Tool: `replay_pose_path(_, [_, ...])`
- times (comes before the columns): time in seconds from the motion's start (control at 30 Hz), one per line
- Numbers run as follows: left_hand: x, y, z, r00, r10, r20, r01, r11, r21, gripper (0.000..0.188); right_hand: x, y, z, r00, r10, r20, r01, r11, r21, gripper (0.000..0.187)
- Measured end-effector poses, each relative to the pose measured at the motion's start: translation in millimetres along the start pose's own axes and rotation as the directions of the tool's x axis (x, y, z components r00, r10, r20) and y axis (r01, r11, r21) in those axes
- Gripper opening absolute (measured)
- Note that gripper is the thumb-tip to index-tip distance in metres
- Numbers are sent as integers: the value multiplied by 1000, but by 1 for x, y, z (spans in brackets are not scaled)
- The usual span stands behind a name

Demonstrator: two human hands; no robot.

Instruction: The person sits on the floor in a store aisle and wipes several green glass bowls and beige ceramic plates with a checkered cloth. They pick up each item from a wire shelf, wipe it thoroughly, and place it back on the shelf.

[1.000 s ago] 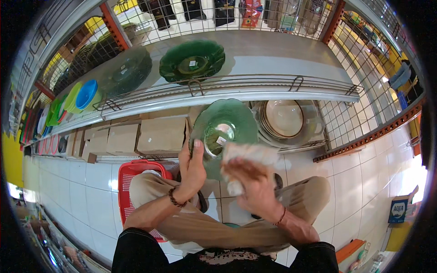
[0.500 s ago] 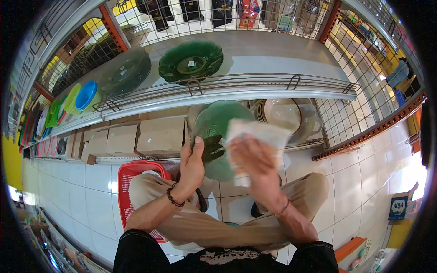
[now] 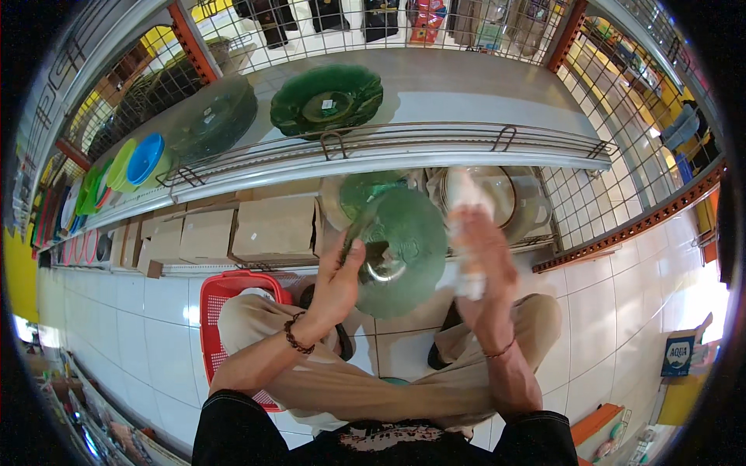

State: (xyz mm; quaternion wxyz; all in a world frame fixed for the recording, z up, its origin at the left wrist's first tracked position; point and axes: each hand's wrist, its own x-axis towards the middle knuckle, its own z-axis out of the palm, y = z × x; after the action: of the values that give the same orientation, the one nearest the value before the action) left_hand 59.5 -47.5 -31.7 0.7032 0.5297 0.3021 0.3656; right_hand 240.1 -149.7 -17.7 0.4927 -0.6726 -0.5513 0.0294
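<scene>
Since a second ago my right hand (image 3: 480, 247) had swung its white cloth (image 3: 469, 233) off the green glass plate (image 3: 400, 252), fingers closed on it; left hand (image 3: 340, 281) gripped the rim. Mid-wipe; next, I judged, bring the cloth back across.

Shop: wire-mesh display shelf (image 3: 435, 140) with glass plates (image 3: 326, 99), stock cartons (image 3: 276, 229) beneath.

Bright, even shop lighting with glare on the floor tiles (image 3: 684, 303) at right. Fisheye bends the shelf (image 3: 466, 93) edges; the right hand (image 3: 482, 256) is motion-blurred.
</scene>
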Motion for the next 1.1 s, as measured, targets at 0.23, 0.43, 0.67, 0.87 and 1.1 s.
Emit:
replay_pose_path(0.23, [-3,2,-3,986,21,-166,-34,997,-75,34,-19,-27,9,902,2,432,176,911,-373,60])
replay_pose_path(0.43, [-1,6,-4,944,190,-269,-170,981,94,39,-15,-48,5,664,-61,745,-405,808,428,48])
replay_pose_path(0.67, [9,9,-13,941,59,-334,-143,963,-230,36,-22,-12,-28,894,448,-2,-299,600,742,28])
replay_pose_path(0.87, [1,6,-5,977,100,-189,-128,982,-141,37,14,-12,-20,969,-200,146,226,955,-190,57])
replay_pose_path(1.1, [10,-6,-13,965,89,-249,-145,965,-217,35,-24,-49,7,778,52,626,-117,991,63,54])
